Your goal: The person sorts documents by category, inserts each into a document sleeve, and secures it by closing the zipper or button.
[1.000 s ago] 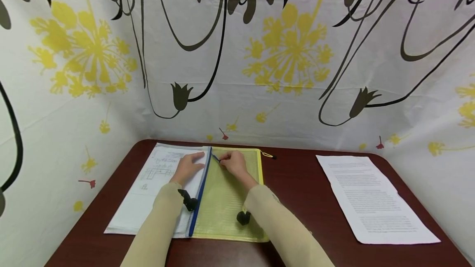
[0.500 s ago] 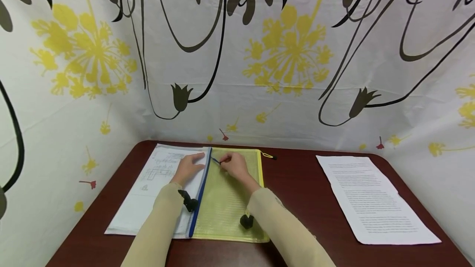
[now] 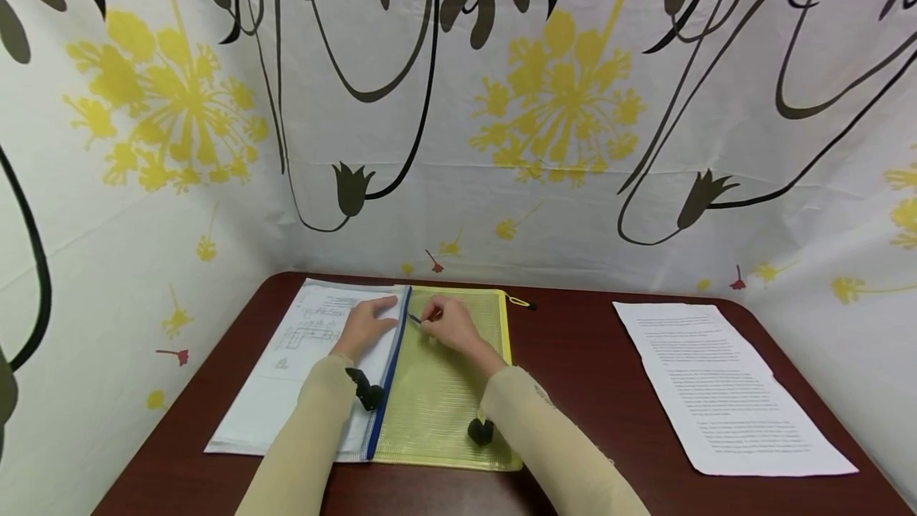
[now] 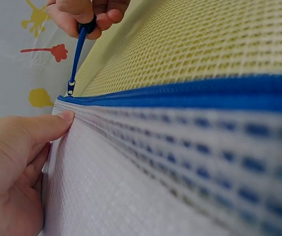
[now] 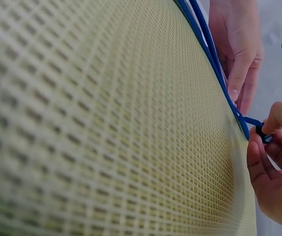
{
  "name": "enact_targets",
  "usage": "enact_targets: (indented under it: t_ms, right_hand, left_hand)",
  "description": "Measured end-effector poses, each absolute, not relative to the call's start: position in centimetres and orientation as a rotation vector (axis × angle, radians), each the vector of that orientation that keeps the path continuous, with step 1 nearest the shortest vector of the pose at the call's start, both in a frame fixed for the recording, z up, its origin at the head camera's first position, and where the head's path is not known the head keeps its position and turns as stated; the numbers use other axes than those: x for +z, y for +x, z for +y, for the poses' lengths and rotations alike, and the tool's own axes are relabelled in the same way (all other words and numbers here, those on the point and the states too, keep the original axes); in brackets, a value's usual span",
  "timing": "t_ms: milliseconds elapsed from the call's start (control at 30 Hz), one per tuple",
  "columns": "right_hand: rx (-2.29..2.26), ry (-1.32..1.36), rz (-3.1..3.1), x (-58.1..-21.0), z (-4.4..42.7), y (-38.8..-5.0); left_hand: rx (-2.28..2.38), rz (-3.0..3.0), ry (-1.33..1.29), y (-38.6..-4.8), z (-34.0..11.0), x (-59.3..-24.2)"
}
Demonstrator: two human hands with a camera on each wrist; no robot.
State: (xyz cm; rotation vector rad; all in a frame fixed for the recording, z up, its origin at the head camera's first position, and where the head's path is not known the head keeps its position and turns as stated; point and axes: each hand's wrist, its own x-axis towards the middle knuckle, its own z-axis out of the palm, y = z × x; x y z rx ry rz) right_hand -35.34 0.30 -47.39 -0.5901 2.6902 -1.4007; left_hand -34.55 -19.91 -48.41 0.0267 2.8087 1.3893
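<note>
My right hand (image 3: 451,326) pinches the dark bead on the end of a blue zipper pull cord (image 4: 77,56). The cord runs to a small slider at the far end of the blue zipper (image 3: 388,388). This zipper edges a white mesh zip pouch (image 3: 251,412) with printed paper showing through it. My left hand (image 3: 364,329) rests on that pouch, its thumb and forefinger spread beside the zipper's far end. In the left wrist view the left thumb (image 4: 47,129) touches just below the slider. A yellow mesh zip pouch (image 3: 437,412) lies under my right hand.
The pouches lie on a dark red-brown table (image 3: 573,388). At the right is a sheet of printed paper (image 3: 723,388). A yellow pull loop (image 3: 517,302) sticks out from the yellow pouch's far right corner. Patterned cloth (image 3: 458,134) hangs behind.
My right hand has drawn a little nearer along the zipper, still pinching the pull. The left hand has stayed in place on the white pouch.
</note>
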Motion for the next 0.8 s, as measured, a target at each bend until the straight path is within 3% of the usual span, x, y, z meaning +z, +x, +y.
enact_targets:
  t_ms: [800]
  right_hand:
    - [-1.312, -0.862, 2.535, -47.1, 1.7, -35.1]
  left_hand:
    - [1.408, 2.791, -0.022, -34.4, -19.8, -48.4]
